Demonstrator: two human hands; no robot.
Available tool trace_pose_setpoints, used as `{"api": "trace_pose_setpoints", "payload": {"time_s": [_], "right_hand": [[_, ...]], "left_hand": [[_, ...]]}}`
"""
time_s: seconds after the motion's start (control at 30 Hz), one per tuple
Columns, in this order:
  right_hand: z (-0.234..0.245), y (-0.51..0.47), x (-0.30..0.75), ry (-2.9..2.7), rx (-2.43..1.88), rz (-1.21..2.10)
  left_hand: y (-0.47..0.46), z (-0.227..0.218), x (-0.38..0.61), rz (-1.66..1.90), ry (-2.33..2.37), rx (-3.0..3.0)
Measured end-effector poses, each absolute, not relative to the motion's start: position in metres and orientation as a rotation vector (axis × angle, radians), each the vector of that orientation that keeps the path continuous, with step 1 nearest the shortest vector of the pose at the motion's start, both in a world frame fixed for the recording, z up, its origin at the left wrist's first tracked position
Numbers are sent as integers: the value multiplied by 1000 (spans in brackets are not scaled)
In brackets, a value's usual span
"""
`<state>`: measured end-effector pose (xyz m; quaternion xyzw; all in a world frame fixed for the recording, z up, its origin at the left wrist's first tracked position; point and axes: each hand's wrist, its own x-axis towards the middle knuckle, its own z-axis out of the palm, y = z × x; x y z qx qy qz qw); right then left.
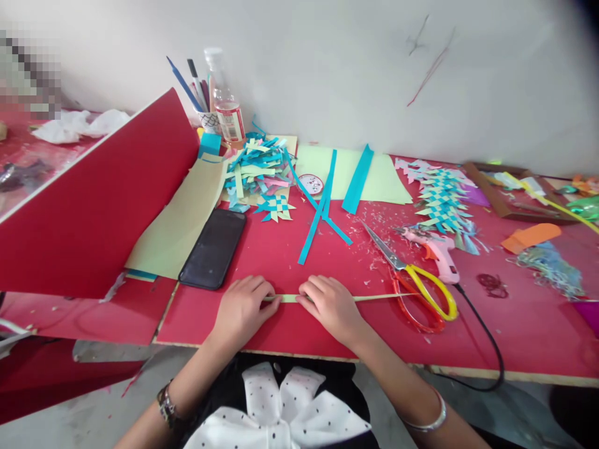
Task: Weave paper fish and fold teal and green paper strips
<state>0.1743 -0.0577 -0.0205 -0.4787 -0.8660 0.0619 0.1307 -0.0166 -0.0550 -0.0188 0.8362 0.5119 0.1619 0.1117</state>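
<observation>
The pale green strip (289, 299) lies across the near part of the red bench (281, 252), close to its front edge; the left hand (246, 308) has it near its left end, the thumb and fingers drawn nearly together upon it; the right hand (330, 304) pinches it a little further along in the same way, so a short flat length shows between the two hands; beyond the right hand the strip runs on, narrow, to the scissors (423, 292), whose blades stand together and whose handles are red and yellow; a pink glue gun (440, 252) lies just beside them, its black cord curving over the front edge.

Left of the hands lies a dark phone (213, 249), next to a larger sheet of green paper (180, 215); ahead, narrow blue strips (307, 244) cross one another; a wider blue strip (359, 181) rests partly on pale green sheets (388, 181); a blue-and-green woven piece (277, 207) lies at the front of a heaped pile of cut paper (257, 165).
</observation>
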Motion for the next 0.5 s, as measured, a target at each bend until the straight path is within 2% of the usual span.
{"api": "trace_pose_setpoints", "payload": {"time_s": [0.5], "right_hand": [[-19,-56,175,-2489,-1394,216]], "left_hand": [[-68,-17,-26,465,1723,2369]]}}
